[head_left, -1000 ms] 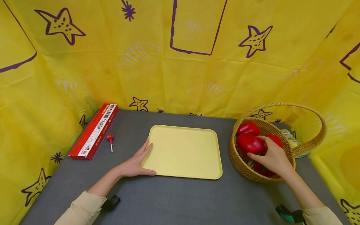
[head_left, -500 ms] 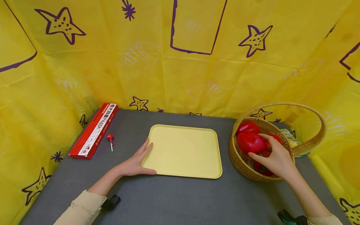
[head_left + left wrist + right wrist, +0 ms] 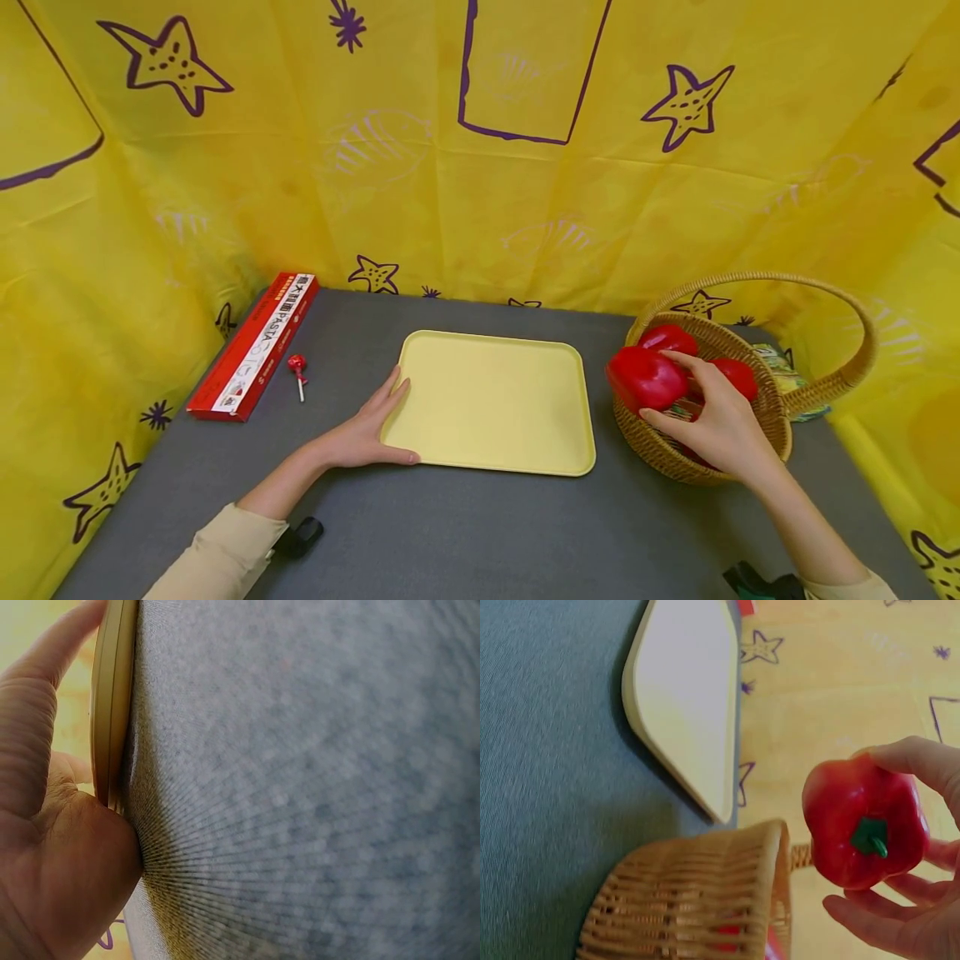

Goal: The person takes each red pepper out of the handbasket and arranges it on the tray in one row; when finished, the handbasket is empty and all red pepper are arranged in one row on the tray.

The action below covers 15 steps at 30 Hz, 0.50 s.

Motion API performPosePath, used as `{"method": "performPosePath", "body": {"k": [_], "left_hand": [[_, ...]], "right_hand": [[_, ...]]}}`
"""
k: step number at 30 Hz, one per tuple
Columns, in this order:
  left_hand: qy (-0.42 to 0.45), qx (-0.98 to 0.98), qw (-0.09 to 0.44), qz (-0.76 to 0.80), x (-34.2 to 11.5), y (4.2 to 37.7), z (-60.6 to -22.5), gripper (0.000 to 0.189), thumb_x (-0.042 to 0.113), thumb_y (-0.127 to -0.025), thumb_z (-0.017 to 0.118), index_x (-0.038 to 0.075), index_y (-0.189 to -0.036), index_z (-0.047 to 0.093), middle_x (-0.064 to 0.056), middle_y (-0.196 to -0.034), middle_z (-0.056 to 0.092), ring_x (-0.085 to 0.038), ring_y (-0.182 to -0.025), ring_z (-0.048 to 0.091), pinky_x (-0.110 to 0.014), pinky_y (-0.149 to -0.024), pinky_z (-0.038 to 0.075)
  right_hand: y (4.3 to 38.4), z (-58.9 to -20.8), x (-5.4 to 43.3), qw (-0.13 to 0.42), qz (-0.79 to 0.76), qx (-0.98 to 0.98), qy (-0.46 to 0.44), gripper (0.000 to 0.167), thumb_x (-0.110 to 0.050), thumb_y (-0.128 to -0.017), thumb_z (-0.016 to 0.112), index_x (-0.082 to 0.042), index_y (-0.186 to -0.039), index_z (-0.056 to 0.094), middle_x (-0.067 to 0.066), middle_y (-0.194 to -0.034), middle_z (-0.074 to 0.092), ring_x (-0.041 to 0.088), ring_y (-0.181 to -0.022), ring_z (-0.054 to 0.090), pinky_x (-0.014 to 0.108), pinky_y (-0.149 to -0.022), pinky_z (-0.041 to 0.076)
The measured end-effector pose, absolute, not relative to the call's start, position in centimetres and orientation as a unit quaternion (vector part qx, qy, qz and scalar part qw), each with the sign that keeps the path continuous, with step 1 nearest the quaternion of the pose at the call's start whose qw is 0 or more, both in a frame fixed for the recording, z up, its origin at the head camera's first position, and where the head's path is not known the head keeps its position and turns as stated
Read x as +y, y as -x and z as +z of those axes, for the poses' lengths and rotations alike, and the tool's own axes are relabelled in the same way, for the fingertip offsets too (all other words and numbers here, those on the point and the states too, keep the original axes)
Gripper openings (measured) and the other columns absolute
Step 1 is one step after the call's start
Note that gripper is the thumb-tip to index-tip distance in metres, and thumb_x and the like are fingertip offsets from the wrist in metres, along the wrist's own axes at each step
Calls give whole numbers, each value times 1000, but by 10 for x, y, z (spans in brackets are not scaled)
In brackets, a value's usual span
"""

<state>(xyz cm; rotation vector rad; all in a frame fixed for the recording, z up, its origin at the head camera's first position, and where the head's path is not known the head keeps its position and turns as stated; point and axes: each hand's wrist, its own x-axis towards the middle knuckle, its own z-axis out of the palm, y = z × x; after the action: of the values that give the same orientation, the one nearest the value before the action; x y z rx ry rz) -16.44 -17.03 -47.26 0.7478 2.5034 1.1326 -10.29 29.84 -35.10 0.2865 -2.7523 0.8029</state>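
My right hand (image 3: 716, 421) holds a red bell pepper (image 3: 645, 379) between thumb and fingers, just above the left rim of a wicker basket (image 3: 656, 450). In the right wrist view the green stem of the bell pepper (image 3: 836, 810) faces the camera, and the fruit is lifted above the basket's opening. More red peppers (image 3: 738, 379) lie inside the basket, partly hidden by the hand. Over at the pale yellow tray (image 3: 495, 404), my left hand (image 3: 360, 437) rests against the lower left corner with fingers and thumb spread along its edges. The left wrist view shows the hand touching the tray's rim (image 3: 112, 705).
A red pasta box (image 3: 255, 346) lies at the left of the grey table, with a red lollipop (image 3: 297, 364) beside it. The basket's tall handle (image 3: 858, 358) arches over to the right. Behind it is a greenish packet (image 3: 783, 375), partly hidden. Yellow cloth surrounds the table.
My right hand has lifted the bell pepper from among the others in the basket and brought it left, over the rim. My left hand stays at the tray.
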Motion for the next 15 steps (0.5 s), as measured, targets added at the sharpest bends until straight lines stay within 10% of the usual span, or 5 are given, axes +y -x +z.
{"method": "performPosePath", "body": {"k": [15], "left_hand": [[-237, 889, 138, 366, -167, 164, -470, 129, 52, -71, 83, -1, -154, 1, -20, -161, -10, -35, -147, -8, -58, -114, 1]], "right_hand": [[113, -366, 263, 110, 303, -938, -129, 77, -29, -71, 88, -12, -136, 51, 12, -125, 56, 30, -109, 54, 56, -82, 52]]}}
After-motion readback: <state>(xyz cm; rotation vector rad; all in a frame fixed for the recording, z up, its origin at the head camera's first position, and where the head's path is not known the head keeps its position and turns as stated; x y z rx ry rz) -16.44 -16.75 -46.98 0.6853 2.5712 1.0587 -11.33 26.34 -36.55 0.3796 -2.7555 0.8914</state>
